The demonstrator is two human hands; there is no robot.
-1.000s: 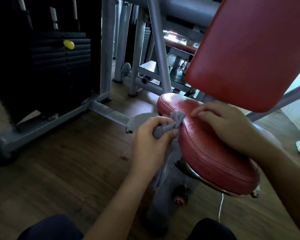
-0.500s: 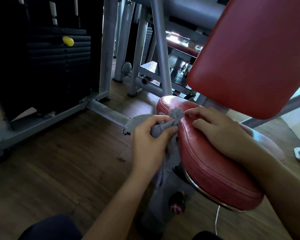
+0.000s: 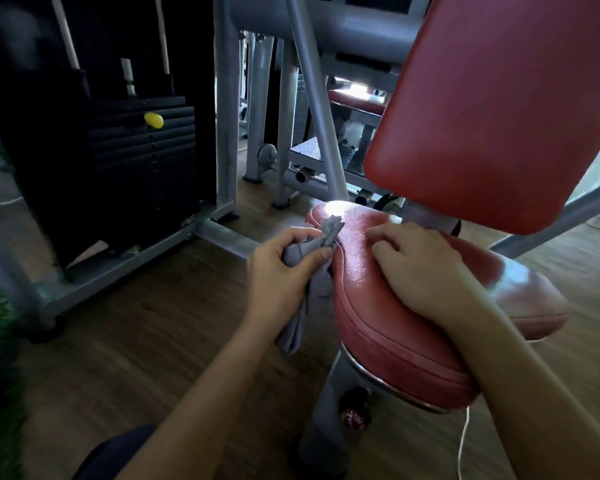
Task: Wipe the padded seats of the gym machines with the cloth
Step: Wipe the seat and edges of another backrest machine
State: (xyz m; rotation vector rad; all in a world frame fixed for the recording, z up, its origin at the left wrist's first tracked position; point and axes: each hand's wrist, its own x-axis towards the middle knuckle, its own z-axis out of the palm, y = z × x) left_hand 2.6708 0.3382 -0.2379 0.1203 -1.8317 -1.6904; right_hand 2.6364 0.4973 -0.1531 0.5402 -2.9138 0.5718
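Little changed in 1 s: cloth (image 3: 321, 242) kept gripped by left hand (image 3: 278, 271) at seat (image 3: 378, 327) far-left edge; right hand (image 3: 420, 268) rested slack on top (nothing held). Stroke judged not begun.

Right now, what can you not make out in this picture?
Head view only.
Seat: the part beneath the right hand and forearm is covered.
Cloth: its middle is bunched inside the left hand, so its full extent is hidden.
Back pad: cut off by the top and right edges.
Knob under the seat: its marking is too small and dark to read.
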